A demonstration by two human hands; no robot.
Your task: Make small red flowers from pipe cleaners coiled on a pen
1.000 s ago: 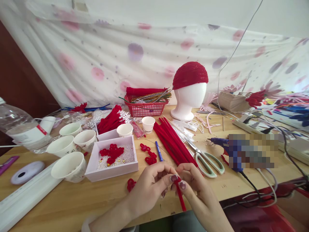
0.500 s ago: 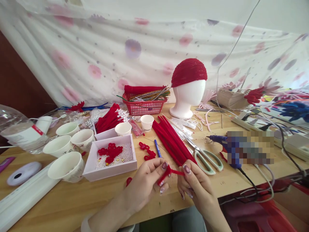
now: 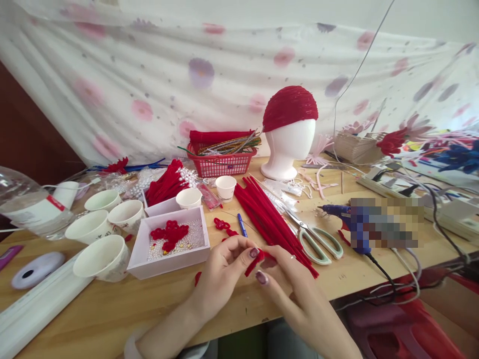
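A white draped sheet (image 3: pixel 232 80) printed with pink and purple flowers spans the upper frame under a plain white wall (image 3: pixel 430 17); a dark reddish-brown panel (image 3: pixel 22 119) stands left, above a pale wooden counter (image 3: pixel 108 316).

Since half a second ago, the right hand (image 3: pixel 295 291) has closed in on the left hand (image 3: pixel 222 279), its thumb now lifted apart; the thin red fuzzy strip (image 3: pixel 252 267), then stretched sideways between them, shows mainly as a short slanting end, and near ends of the long straight red fuzzy stems (image 3: pixel 264 219) have come into view
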